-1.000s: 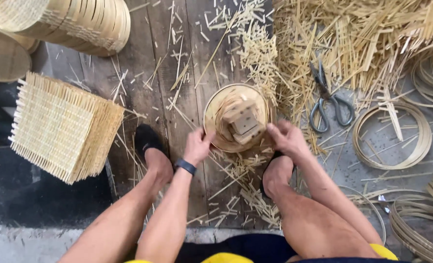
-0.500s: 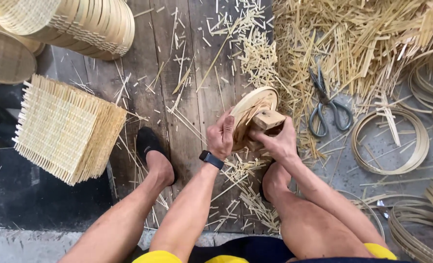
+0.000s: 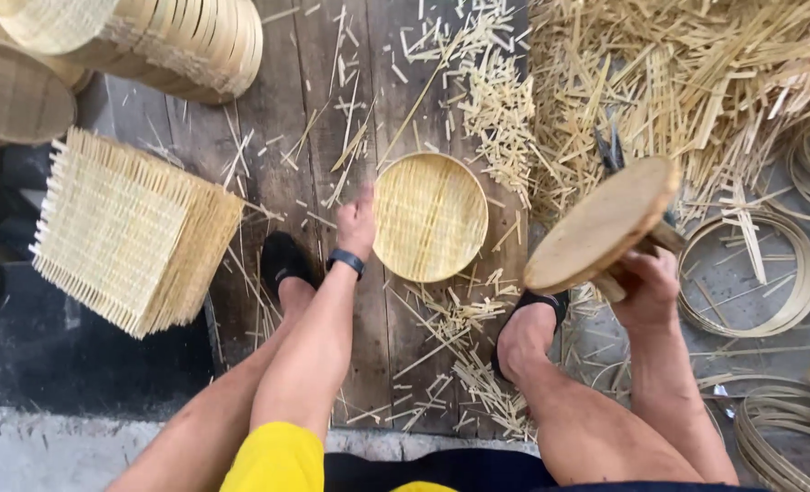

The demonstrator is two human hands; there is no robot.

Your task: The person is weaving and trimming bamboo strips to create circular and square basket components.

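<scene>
Head camera looks straight down on a person who sits with both legs apart over dark wooden floor boards (image 3: pixel 287 137). The left hand (image 3: pixel 357 219) lies with loose fingers against the left rim of a round woven bamboo tray (image 3: pixel 430 217); it touches the rim but does not close around it. This tray lies flat on the boards, between the two feet and a little ahead of them. The right hand (image 3: pixel 646 287) is clenched on the handle part of a round wooden disc tool (image 3: pixel 603 224), which is held tilted in the air, above the right foot and well apart from the tray. A dark band (image 3: pixel 346 262) sits on the left wrist. At the left side stands a stack of square woven mats (image 3: pixel 132 228), and above it lie stacked round bamboo frames (image 3: pixel 186 36). Loose bamboo strips (image 3: pixel 687 82) cover the floor at the upper right, and short cut pieces lie around the tray. Thin bamboo hoops (image 3: pixel 769 273) lie at the right, near the right hand. Scissors handles (image 3: pixel 610 150) show partly behind the disc.
</scene>
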